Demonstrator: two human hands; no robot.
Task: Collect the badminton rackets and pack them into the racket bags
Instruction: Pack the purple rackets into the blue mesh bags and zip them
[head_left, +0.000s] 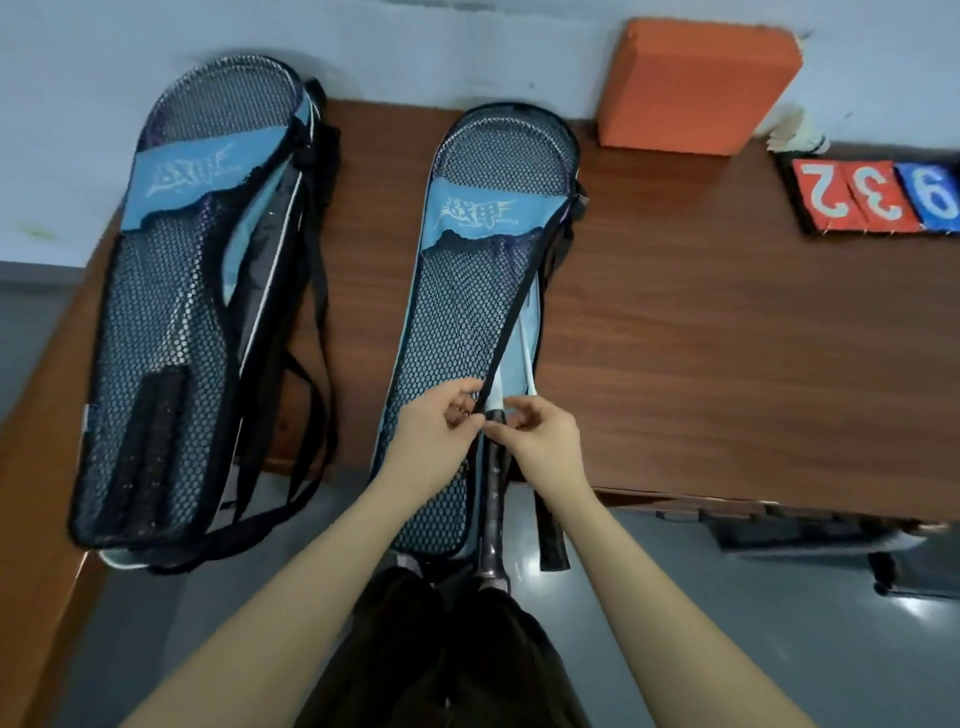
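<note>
Two blue and black mesh racket bags lie on a brown table (727, 338). The left bag (171, 322) holds rackets and hangs over the table's front edge. The middle bag (467, 291) is partly open along its right side, with racket heads visible through the mesh. Two black racket handles (493, 509) stick out of its lower end. My left hand (441, 421) pinches the bag's black zipper edge. My right hand (535, 431) pinches at the same spot beside the handle, where a small zipper pull may be.
An orange foam block (696, 88) leans at the back of the table. A flip scoreboard (878, 197) with red and blue number cards lies at the right, a shuttlecock (800, 130) behind it. Black straps (311, 364) trail from the left bag. Grey floor lies below.
</note>
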